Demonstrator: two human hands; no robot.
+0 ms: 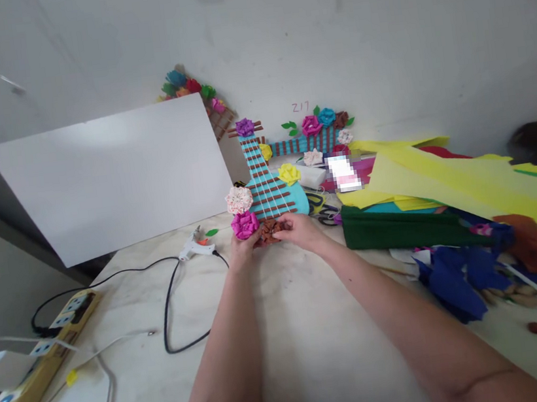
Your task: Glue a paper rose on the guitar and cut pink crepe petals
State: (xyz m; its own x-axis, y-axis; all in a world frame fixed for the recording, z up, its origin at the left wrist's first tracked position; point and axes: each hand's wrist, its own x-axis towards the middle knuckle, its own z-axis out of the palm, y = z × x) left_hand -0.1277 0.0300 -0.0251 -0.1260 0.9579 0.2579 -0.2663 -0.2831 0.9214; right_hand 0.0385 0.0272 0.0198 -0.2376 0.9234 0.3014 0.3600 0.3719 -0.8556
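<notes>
I have both hands pinched on a small brown paper flower, my left hand closing on it from one side and my right hand from the other, fingertips meeting around it so that it sits pressed against the lower edge of the blue paper guitar. From the head view, the guitar stands tilted, its neck rising toward the wall with a purple flower at the top; I judge the two-handed hold serves to keep the brown flower seated against the body. Just beside my left fingers a magenta flower and a pale speckled flower are already fixed along the guitar's left edge, and a yellow flower sits on its right. The glue gun lies near my left hand on the table, its black cord trailing toward the power strip. A white board leans on the wall behind. To my right, well apart, lie stacked yellow paper sheets and a green felt roll.
</notes>
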